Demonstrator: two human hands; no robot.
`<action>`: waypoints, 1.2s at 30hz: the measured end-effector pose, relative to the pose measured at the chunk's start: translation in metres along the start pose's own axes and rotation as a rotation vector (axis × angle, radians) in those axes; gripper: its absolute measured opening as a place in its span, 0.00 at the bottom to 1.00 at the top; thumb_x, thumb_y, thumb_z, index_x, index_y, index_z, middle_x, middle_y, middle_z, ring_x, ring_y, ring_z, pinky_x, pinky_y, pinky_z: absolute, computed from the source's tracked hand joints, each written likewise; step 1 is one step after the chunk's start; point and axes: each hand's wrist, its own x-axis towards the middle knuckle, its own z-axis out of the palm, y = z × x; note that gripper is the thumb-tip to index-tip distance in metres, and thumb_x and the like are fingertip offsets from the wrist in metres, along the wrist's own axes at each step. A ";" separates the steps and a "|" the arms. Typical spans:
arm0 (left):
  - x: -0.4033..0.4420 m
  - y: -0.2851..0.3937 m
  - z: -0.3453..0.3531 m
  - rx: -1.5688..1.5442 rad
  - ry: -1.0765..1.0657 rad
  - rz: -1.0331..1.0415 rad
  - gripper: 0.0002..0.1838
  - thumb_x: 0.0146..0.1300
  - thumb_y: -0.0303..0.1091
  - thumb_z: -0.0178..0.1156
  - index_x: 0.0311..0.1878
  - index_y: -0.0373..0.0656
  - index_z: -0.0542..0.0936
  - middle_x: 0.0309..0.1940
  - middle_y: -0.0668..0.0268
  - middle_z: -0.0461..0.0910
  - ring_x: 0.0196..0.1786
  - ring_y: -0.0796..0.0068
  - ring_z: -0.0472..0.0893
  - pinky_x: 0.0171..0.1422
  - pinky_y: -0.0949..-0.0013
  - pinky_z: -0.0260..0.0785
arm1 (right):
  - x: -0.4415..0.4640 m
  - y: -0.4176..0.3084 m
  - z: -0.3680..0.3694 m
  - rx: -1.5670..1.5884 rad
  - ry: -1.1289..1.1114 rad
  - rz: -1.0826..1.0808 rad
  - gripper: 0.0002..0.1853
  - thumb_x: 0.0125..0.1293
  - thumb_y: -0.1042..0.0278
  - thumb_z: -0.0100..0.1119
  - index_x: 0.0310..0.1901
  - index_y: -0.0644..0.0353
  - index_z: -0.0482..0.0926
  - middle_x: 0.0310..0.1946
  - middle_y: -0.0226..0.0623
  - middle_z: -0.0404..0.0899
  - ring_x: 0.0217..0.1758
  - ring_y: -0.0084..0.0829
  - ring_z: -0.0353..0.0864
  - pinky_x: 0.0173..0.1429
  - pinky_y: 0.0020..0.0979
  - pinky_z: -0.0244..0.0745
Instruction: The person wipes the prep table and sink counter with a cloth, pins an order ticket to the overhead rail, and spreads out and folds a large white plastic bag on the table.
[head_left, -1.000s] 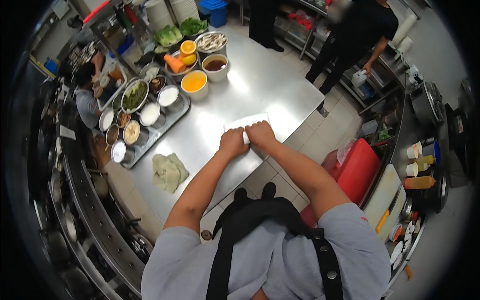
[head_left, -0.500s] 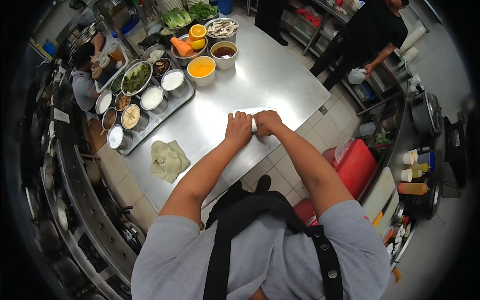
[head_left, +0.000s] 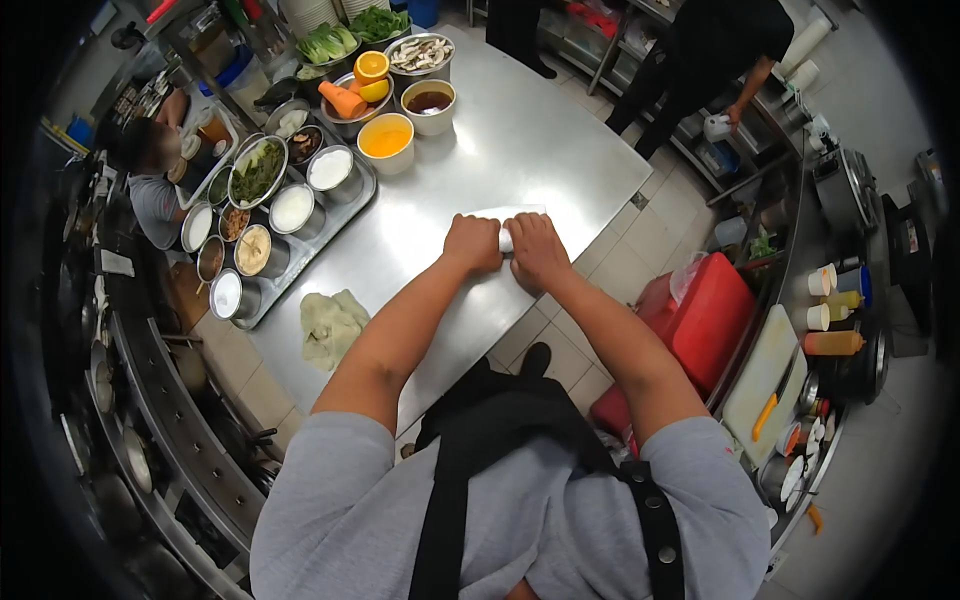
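My left hand (head_left: 474,243) and my right hand (head_left: 538,250) are side by side on the steel table, near its front edge. Both have their fingers wrapped over a white roll (head_left: 506,240), which shows in the narrow gap between them. A flat white sheet (head_left: 505,213) lies just beyond my knuckles; whether it is paper, film or cloth I cannot make out. To the left of my left forearm a crumpled pale-green cloth (head_left: 333,328) rests on the table.
At the back left, a metal tray (head_left: 315,240) carries several containers of sauces and toppings. Beside it stand a tub of orange liquid (head_left: 386,143), a tub of dark sauce (head_left: 428,106) and sliced mushrooms (head_left: 420,54). A red cooler (head_left: 705,318) stands right; people work nearby.
My right hand has turned from a fist-like hold to fingers laid over the roll, and my left fingers have curled in more. The person at the back right has bent lower.
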 end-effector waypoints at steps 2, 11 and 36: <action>0.001 -0.002 0.001 -0.027 -0.040 0.003 0.19 0.46 0.43 0.64 0.41 0.43 0.81 0.35 0.55 0.84 0.42 0.58 0.83 0.51 0.58 0.71 | 0.010 -0.007 -0.003 -0.062 -0.118 0.092 0.23 0.45 0.68 0.64 0.47 0.58 0.72 0.45 0.38 0.73 0.53 0.36 0.72 0.58 0.38 0.64; -0.033 0.008 0.004 -0.250 0.649 0.167 0.21 0.55 0.39 0.62 0.51 0.41 0.74 0.49 0.57 0.72 0.58 0.56 0.69 0.68 0.52 0.53 | 0.031 -0.004 -0.012 0.064 -0.283 0.200 0.16 0.52 0.66 0.62 0.43 0.58 0.76 0.41 0.40 0.78 0.49 0.39 0.76 0.55 0.37 0.66; 0.039 0.014 0.009 -0.072 0.202 -0.408 0.17 0.68 0.39 0.46 0.29 0.42 0.79 0.29 0.55 0.82 0.35 0.55 0.80 0.48 0.53 0.65 | 0.035 0.039 0.003 0.245 0.025 0.117 0.16 0.68 0.58 0.46 0.31 0.56 0.82 0.30 0.37 0.79 0.39 0.36 0.75 0.49 0.38 0.66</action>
